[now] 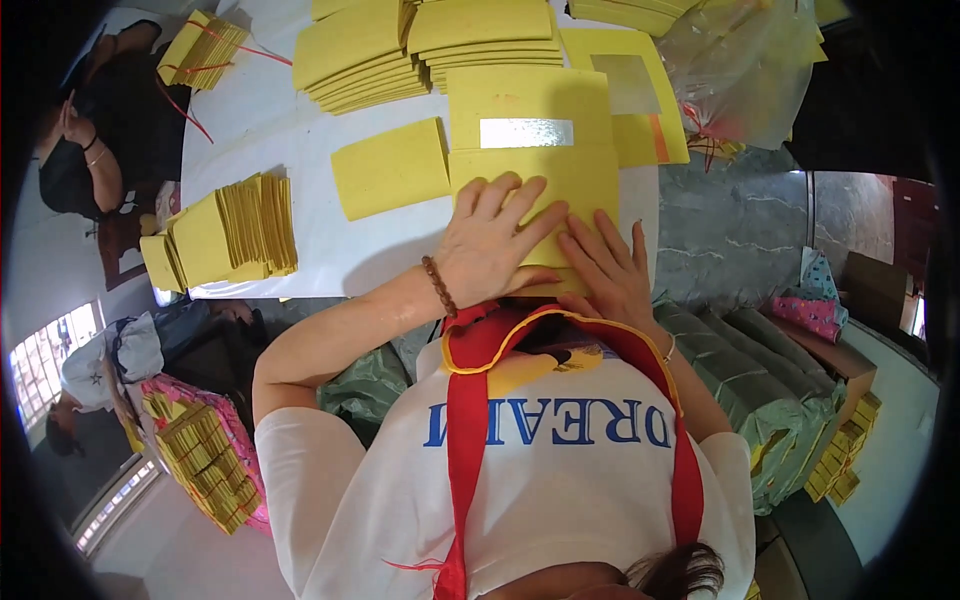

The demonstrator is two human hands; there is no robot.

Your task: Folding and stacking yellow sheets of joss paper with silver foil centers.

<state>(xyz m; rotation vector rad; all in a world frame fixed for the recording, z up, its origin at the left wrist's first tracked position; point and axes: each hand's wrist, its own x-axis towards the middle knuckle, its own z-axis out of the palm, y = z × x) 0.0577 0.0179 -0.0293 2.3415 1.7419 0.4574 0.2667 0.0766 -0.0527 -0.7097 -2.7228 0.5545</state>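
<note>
In front of me on the white table (330, 240) lies a yellow paper piece (540, 95), with a shiny silver strip (527, 132) across its upper part. A fold or edge runs straight across it just under the strip. My left hand (495, 232) rests palm down on its lower half, fingers spread. Stretched out on its lower right edge are the fingers of my right hand (612, 265). Neither hand grips anything visible. Left of the piece lies a smaller yellow sheet (390, 168). Partly under its right side is another yellow sheet (650, 90) with a greyish patch.
Thick stacks of yellow paper (485, 40) stand at the far edge. A fanned bundle (245, 235) sits at the left corner, a red-tied bundle (200, 52) beyond it. A clear plastic bag (740, 70) lies far right. Green wrapped bales (750, 390) stand right of me. Another person (110, 120) sits far left.
</note>
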